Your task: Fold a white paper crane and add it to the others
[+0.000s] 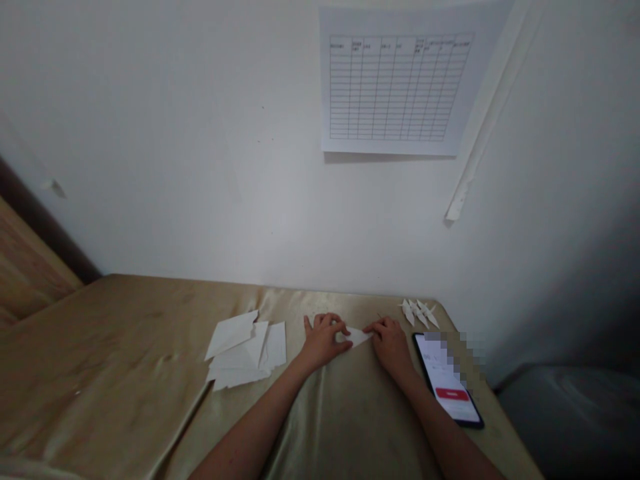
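Note:
A small folded piece of white paper (357, 336) lies on the table between my two hands. My left hand (323, 341) rests on its left end, fingers curled and pressing down on it. My right hand (391, 343) pinches its right tip with bent fingers. Both forearms reach in from the bottom edge of the view.
The table has a shiny gold cloth (125, 373). A loose stack of white paper sheets (245, 350) lies left of my hands. Several small folded paper pieces (419, 312) sit at the back right. A lit phone (447, 387) lies right of my right hand. A printed chart (395, 87) hangs on the wall.

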Motion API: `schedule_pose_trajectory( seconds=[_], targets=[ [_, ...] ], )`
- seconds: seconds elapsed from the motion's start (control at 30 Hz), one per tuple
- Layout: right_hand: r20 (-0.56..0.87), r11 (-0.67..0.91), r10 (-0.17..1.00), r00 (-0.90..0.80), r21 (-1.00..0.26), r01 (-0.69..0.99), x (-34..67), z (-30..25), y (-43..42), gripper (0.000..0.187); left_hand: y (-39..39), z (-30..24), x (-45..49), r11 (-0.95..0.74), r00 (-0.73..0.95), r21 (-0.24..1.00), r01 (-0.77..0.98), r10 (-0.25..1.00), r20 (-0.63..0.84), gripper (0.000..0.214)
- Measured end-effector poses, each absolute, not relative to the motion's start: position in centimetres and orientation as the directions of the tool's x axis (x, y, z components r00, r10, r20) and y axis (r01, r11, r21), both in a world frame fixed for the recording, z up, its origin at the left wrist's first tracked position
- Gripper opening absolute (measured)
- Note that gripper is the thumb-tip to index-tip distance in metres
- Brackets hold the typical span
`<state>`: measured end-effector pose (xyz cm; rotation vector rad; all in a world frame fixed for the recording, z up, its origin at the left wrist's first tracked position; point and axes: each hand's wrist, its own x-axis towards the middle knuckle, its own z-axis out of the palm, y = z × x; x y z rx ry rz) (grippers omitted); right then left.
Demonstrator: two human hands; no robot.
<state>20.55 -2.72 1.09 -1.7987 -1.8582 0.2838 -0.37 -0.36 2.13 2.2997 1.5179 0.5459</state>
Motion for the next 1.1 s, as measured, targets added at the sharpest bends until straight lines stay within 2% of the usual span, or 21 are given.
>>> schedule_pose_trajectory(
  seconds=[0.53, 1.1],
  targets=[
    [0.22, 0.06, 0.974, 0.046, -0.45, 0.891, 19.6, 1.0, -2.9, 0.022, 0.0, 2.1, -0.7, -0.386, 0.375, 0.457, 0.801, 0.919, 0.12, 0.024],
    [0.236, 0.079, 0.971, 0.037, -0.466, 0.881, 18.6, 1.2, -4.0, 0.047, 0.0, 2.2, -0.7, -0.377, 0.368, 0.478, 0.793, 0.922, 0.117, 0.024]
  ],
)
